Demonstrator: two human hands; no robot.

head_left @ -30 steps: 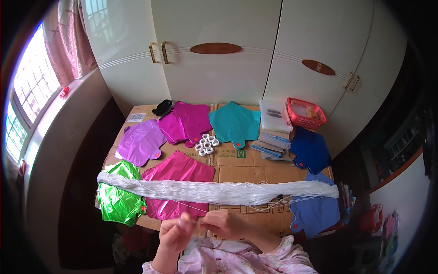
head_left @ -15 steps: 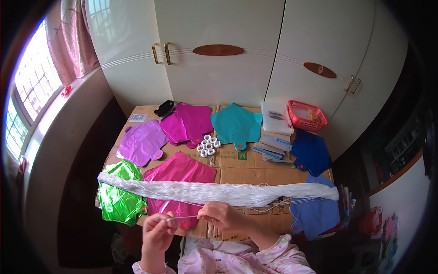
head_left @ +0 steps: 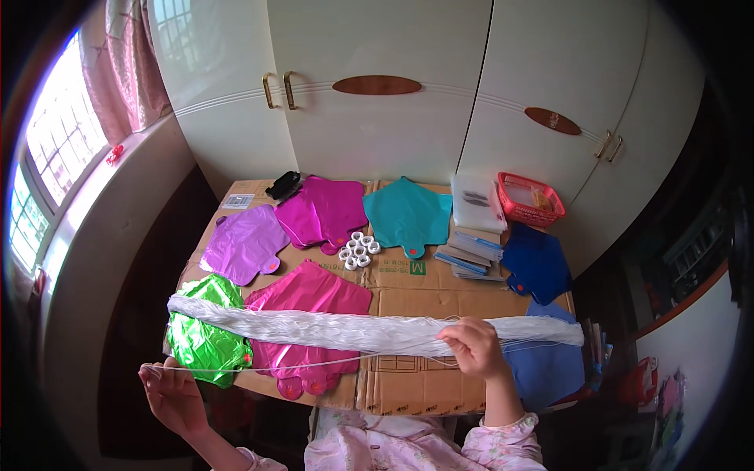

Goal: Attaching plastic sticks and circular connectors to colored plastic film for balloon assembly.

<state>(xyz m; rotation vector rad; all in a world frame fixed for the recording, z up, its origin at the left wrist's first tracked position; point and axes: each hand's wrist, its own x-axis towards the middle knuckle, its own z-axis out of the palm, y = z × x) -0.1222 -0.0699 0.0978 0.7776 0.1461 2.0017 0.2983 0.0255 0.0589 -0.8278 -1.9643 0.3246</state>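
Note:
A thin white string [head_left: 298, 366] is stretched between my two hands, sloping slightly up to the right. My left hand [head_left: 171, 394] pinches one end beside the green foil balloon [head_left: 206, 345], off the front left of the cardboard. Over the long hank of white strings [head_left: 345, 331], my right hand [head_left: 473, 347] pinches the string's other part with thumb and fingers. The hank lies straight across the cardboard, over the green balloon, a pink foil balloon [head_left: 314, 284] and a light blue one [head_left: 546, 373].
Cardboard [head_left: 416, 298] covers the table. Behind the hank lie purple [head_left: 239, 243], magenta [head_left: 322, 210], teal [head_left: 408, 216] and dark blue [head_left: 536, 259] flat balloons, several small white rolls [head_left: 360, 251], card packs [head_left: 471, 251] and a red basket [head_left: 531, 200]. White cabinets [head_left: 377, 133] stand behind.
My hands have moved far apart, the left to the left and the right to the right and up. A long stretch of string now spans between them.

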